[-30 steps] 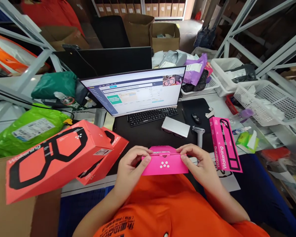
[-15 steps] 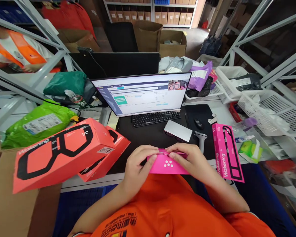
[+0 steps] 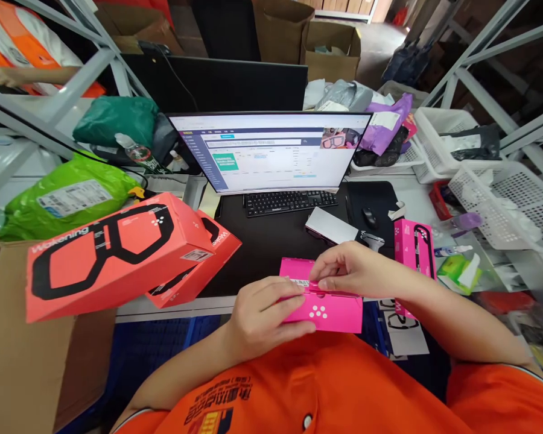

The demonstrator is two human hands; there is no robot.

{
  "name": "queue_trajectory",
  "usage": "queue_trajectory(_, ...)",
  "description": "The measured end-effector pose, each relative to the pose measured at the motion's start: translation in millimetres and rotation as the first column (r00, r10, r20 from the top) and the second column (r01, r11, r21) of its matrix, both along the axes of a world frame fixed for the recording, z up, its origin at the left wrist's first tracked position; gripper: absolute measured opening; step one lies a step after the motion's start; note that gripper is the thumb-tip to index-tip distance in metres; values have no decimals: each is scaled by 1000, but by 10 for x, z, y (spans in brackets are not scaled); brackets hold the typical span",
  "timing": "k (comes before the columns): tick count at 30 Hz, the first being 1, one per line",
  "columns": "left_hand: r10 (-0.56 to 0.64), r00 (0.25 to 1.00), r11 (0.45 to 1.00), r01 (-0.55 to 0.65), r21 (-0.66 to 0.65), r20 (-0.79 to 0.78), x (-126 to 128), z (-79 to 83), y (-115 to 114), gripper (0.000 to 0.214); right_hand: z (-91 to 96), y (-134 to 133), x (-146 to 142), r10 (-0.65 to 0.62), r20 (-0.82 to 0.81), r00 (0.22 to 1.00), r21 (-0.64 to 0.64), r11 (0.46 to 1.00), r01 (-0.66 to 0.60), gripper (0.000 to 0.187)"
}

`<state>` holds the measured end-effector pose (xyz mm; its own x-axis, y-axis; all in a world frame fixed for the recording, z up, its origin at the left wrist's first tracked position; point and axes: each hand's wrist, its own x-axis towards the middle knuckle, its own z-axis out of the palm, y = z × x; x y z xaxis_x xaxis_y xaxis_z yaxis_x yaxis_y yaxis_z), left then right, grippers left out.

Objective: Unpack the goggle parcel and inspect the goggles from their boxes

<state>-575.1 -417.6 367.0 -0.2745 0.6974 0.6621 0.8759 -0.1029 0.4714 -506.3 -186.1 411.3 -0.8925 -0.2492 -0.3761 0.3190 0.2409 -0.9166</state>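
Observation:
A bright pink cardboard box (image 3: 339, 316) with white dots on its near face sits at the desk's front edge, close to my body. My left hand (image 3: 265, 310) wraps round its left side, thumb on the near face and fingers over the top. The thumb and fingertips of my right hand (image 3: 344, 271) pinch at the flap along the upper edge, beside a white label (image 3: 301, 283). What lies between those fingertips is mostly hidden. Right of my right hand, a second pink box (image 3: 414, 247) lies partly behind my forearm.
Two coral boxes (image 3: 117, 250) are stacked at left, over a brown carton (image 3: 22, 337). Ahead stand a monitor (image 3: 271, 154), a keyboard (image 3: 289, 202), a silver-white box (image 3: 330, 226) and a mouse (image 3: 368, 217). White baskets (image 3: 502, 199) are at right; a person's arm (image 3: 40, 75) shows far left.
My view has tipped down. The pink box has turned, showing more of its top with the label. My right hand has shifted to the flap; my left now lies flatter round the side.

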Motion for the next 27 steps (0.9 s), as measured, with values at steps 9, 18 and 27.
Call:
queue_trajectory(9, -95, 949, 993, 69, -94, -301, 12, 39, -148, 46, -17, -11, -231, 132, 338, 932, -127, 987, -94, 46)
queue_trajectory(18, -80, 979, 996, 72, -48, -186, 13, -50, -167, 41, -67, -54, -349, 195, 435, 879, -159, 978, -138, 40)
queue_trajectory(27, -59, 992, 997, 53, -55, -114, -59, -73, -140, 47, 338, -222, 228, 158, -264, 952, 505, 863, -3, 30)
